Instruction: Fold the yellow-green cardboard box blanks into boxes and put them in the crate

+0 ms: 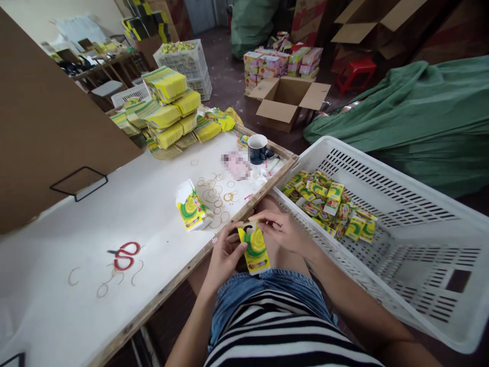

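Note:
Above my lap, both hands hold a small yellow and green printed carton (255, 250). My left hand (228, 250) grips its left side, thumb across the front panel. At the carton's top edge, the fingers of my right hand (280, 229) pinch the rim near the dark cut-out. Close by on the white table (160, 188) lies a little stack of flat cartons (191, 208) of the same print. Several loose rubber bands (214, 196) are scattered beside it. To my right, a white plastic crate (389, 260) contains many folded cartons (328, 199).
Red-handled scissors (126, 256) rest on the table at left. Bundled yellow cartons (168, 112) are piled at the far end, near a dark mug (257, 149). An open cardboard box (284, 102), a red stool (356, 74) and green sacking (412, 117) stand beyond.

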A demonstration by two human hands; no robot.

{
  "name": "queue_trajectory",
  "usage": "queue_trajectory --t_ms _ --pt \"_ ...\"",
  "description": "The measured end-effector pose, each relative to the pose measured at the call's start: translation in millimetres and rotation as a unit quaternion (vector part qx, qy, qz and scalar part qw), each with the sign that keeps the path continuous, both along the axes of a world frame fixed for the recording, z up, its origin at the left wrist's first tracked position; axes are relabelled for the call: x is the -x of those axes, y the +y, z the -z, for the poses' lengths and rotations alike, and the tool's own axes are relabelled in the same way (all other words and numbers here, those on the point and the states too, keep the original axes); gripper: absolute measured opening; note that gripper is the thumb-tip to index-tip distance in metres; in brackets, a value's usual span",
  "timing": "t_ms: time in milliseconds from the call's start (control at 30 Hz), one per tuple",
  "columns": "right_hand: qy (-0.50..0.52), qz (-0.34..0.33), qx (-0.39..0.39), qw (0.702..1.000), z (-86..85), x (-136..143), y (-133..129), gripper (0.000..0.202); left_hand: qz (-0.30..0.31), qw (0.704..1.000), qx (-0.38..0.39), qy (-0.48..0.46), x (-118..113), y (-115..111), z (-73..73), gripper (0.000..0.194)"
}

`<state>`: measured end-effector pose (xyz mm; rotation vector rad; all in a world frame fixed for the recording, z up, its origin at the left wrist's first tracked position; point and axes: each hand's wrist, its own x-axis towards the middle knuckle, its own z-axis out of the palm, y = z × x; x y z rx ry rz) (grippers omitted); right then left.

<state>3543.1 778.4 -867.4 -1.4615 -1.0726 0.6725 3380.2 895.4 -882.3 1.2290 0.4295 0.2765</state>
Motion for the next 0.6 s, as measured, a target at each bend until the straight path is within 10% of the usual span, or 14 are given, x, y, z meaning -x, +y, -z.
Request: queue_trajectory --t_ms 200,600 --pt "0.019 -0.044 0.075 0.996 5.2 -2 -1 0.033 -0.048 0.992 -0.112 0.033 -4 -3 7.5 0.041" --pt "-0.14 0.035 0.179 0.973 13.1 11 6 0.037 -0.016 0.999 -0.048 0.015 -9 -4 8.1 0.048"
